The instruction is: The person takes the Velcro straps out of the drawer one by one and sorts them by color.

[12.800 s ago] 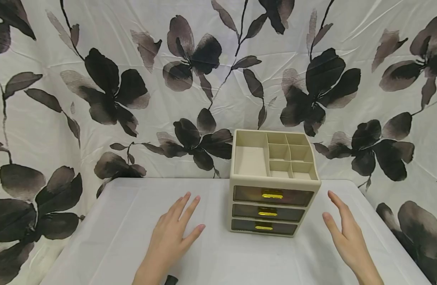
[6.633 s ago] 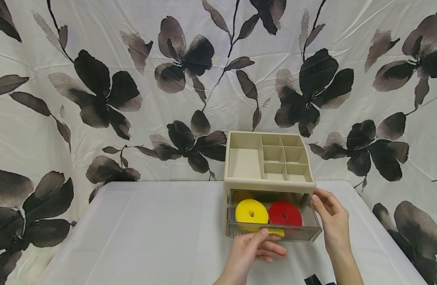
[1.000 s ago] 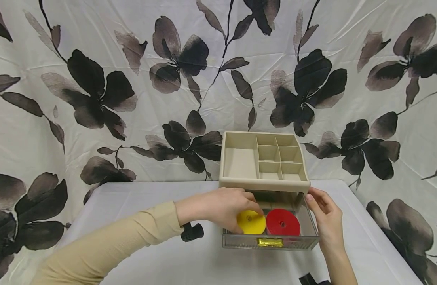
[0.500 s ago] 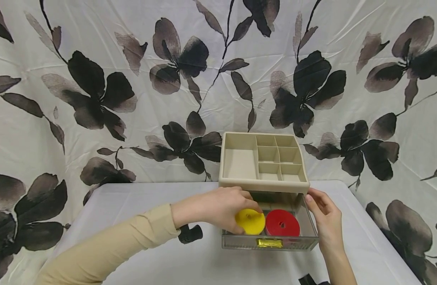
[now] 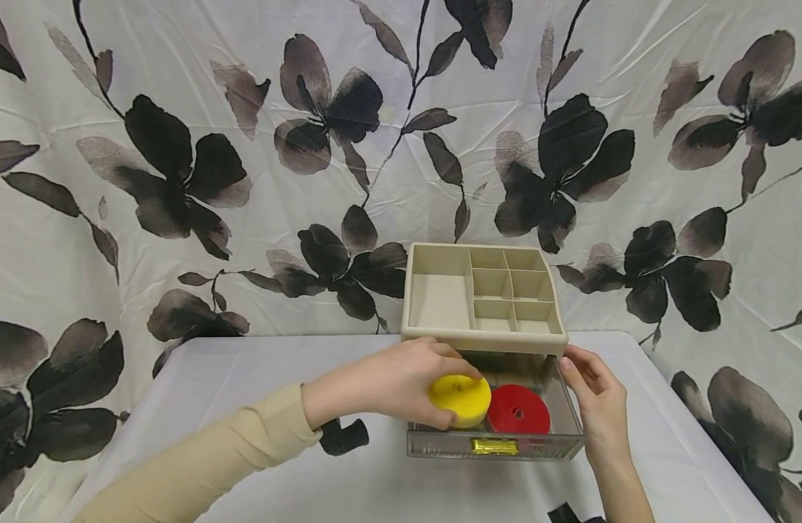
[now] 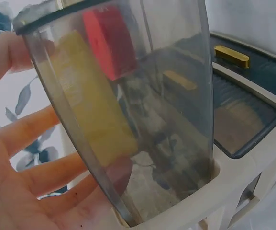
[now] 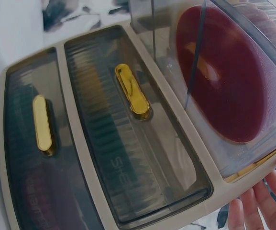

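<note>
A cream desktop drawer organizer [image 5: 484, 340] stands with its clear top drawer [image 5: 538, 445] pulled out. Inside are a thick yellow disc [image 5: 469, 408] and a thick red disc [image 5: 519, 410], each with a small centre hole. My left hand [image 5: 401, 378] reaches in over the drawer's left side and grips the yellow disc, thumb at the front and fingers behind. The yellow disc sits a little higher than the red one and overlaps its edge in the head view. My right hand [image 5: 597, 392] holds the organizer's right side by the open drawer, fingertips [image 7: 250, 206] at its frame.
The organizer's top has one large and several small compartments [image 5: 492, 285]. Two lower drawers with gold handles [image 7: 132, 91] are closed. The white table [image 5: 257, 407] extends left and right, with a floral cloth [image 5: 349, 181] behind. Black wrist camera mounts [image 5: 344, 437] hang at the wrists.
Since 12.8 seconds ago the top drawer has been pulled out. In the last half second my left hand has raised the yellow disc slightly. My right hand keeps its place.
</note>
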Motion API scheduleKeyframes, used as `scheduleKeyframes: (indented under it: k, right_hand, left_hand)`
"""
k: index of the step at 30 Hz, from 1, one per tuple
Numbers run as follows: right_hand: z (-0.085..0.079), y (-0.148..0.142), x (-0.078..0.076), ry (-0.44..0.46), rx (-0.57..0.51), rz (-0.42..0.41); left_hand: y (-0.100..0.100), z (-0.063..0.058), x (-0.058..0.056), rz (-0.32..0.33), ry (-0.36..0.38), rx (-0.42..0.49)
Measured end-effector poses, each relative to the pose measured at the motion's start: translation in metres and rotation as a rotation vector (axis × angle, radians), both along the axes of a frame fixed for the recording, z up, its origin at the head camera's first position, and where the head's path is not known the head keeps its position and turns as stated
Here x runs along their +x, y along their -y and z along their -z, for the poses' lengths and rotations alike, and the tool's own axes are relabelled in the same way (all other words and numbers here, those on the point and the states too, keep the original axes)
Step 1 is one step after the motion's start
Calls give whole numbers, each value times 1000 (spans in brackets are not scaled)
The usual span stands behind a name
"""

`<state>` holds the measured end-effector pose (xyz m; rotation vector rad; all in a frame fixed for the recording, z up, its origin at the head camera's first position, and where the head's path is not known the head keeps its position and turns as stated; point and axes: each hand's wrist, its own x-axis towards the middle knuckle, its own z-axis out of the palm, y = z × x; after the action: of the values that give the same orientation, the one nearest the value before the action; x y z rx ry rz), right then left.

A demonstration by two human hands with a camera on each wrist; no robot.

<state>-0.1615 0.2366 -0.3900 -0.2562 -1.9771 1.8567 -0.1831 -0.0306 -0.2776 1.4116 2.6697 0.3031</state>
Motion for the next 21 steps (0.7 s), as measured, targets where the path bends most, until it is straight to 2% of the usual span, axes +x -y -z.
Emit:
scheduleKeyframes:
  k: [11,21]
  right_hand:
    - [0,0,0,3,1,4]
    - [0,0,0,2,-1,0]
  left_hand:
    - [6,9,10,-78,-31,166]
    - [14,12,25,-127,-60,311]
